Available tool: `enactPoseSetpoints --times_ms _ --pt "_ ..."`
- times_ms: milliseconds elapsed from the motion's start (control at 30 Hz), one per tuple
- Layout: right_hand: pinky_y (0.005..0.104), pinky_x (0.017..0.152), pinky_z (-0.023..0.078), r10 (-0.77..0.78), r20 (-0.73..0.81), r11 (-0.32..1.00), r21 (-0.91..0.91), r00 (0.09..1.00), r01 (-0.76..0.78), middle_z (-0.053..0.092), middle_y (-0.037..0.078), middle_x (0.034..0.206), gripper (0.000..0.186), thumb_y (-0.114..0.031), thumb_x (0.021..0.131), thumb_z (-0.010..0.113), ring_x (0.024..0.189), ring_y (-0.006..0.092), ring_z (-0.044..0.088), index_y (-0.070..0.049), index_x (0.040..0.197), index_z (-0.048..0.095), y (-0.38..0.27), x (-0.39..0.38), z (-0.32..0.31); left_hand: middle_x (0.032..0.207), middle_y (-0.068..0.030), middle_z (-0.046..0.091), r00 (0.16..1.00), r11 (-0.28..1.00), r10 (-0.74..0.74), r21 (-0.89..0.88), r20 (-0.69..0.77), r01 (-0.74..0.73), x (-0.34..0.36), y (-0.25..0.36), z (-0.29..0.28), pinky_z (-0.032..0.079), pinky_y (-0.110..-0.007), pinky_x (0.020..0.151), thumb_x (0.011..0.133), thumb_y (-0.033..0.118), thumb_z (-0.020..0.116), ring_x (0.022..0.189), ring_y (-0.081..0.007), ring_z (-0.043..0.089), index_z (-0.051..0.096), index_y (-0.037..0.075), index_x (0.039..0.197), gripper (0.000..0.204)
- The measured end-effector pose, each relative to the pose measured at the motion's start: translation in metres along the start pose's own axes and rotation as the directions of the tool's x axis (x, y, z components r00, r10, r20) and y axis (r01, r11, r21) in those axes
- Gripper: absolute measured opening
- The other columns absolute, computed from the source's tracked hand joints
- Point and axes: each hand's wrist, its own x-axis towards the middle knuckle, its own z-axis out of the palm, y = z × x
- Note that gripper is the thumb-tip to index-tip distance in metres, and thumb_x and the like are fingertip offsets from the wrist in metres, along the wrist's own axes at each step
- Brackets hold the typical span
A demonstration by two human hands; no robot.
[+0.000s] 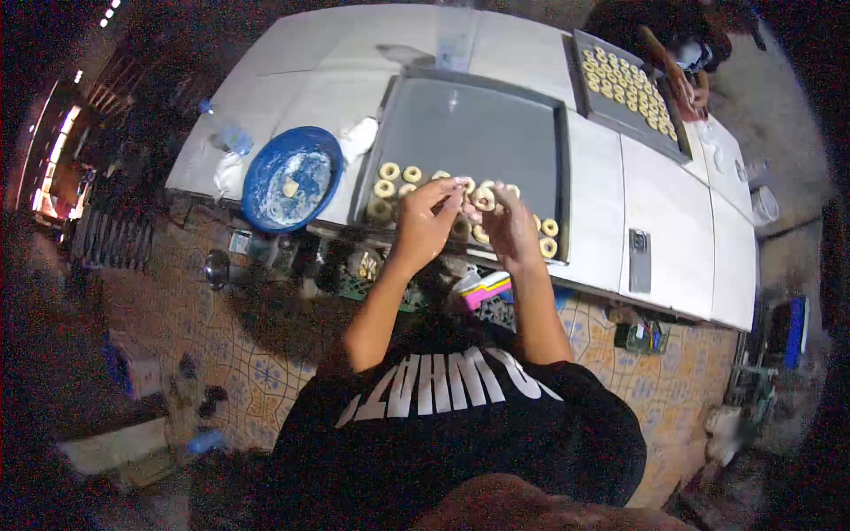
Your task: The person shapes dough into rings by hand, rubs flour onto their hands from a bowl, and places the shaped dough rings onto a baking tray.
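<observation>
My left hand [427, 219] is above the near edge of a large grey baking tray [482, 115], thumb and fingertips pinched on a small pale dough ring [468, 188]. Close beside it, my right hand [513, 228] is curled and slightly blurred, its fingers against another dough ring [484, 198]. Flour whitens the fingertips. More dough rings lie in rows along the tray's near side, several at the left [383, 188] and a few at the right [549, 227]. My hands hide part of the rows between.
Left of the tray stands a blue basin [251, 181] holding flour and a lump of dough. White bags [359, 139] lie nearby. Another tray [591, 104] full of dough rings is at the far right, with another person's hands [689, 92] beside it. The white worktop [589, 190] has a metal latch.
</observation>
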Motion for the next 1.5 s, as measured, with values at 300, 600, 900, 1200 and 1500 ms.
enactPoseSetpoints --times_ms 300,600,900,1200,1500 --pt "0.0393 0.082 0.054 -0.393 0.279 0.349 -0.836 0.876 0.423 0.073 0.019 0.101 0.02 -0.013 0.093 0.067 0.096 0.0323 0.07 0.002 0.103 0.073 -0.008 -0.039 -0.07 0.118 -0.0115 0.068 0.56 0.401 -0.621 -0.391 0.548 0.828 -0.014 -0.061 0.037 0.057 -0.043 0.093 0.1 0.031 0.065 0.105 -0.0256 0.068 0.061 0.002 0.123 0.037" --pt "0.0356 0.094 0.053 -0.409 0.083 0.557 -0.767 0.909 0.321 0.072 0.015 0.108 0.034 -0.007 0.09 0.065 0.101 0.0264 0.071 0.003 0.122 0.065 -0.005 -0.033 -0.103 0.126 -0.013 0.064 0.716 0.625 -0.502 -0.369 0.485 0.688 -0.007 -0.047 0.064 0.057 -0.034 0.098 0.102 0.014 0.061 0.111 -0.0205 0.066 0.059 -0.004 0.133 0.036" --pt "0.0307 0.086 0.053 -0.192 -0.052 0.822 -0.554 0.98 0.132 0.074 0.013 0.11 0.036 -0.019 0.096 0.069 0.097 0.018 0.068 0.004 0.125 0.068 0.009 -0.026 -0.101 0.113 -0.0112 0.071 0.782 0.791 -0.457 -0.207 0.424 0.575 0.001 -0.038 0.072 0.054 -0.027 0.089 0.099 0.008 0.066 0.102 -0.0147 0.067 0.063 -0.006 0.13 0.034" --pt "0.0303 0.084 0.053 -0.26 -0.043 0.755 -0.632 0.965 0.175 0.075 0.01 0.103 0.029 -0.023 0.098 0.07 0.094 0.0155 0.068 0.002 0.114 0.073 0.003 -0.022 -0.097 0.112 -0.0109 0.072 0.855 0.853 -0.367 -0.234 0.365 0.466 0.007 -0.038 0.072 0.057 -0.028 0.085 0.098 0.007 0.067 0.098 -0.015 0.069 0.067 -0.005 0.119 0.025" --pt "0.0304 0.1 0.05 -0.291 0.099 0.778 -0.554 0.952 0.296 0.064 0.007 0.125 0.044 -0.007 0.096 0.067 0.115 0.0158 0.063 0.001 0.138 0.059 0.003 -0.021 -0.096 0.12 -0.0087 0.071 0.821 0.861 -0.427 -0.106 0.378 0.497 0.008 -0.051 0.069 0.057 -0.029 0.087 0.1 0.012 0.065 0.104 -0.016 0.067 0.065 0.0 0.127 0.03"
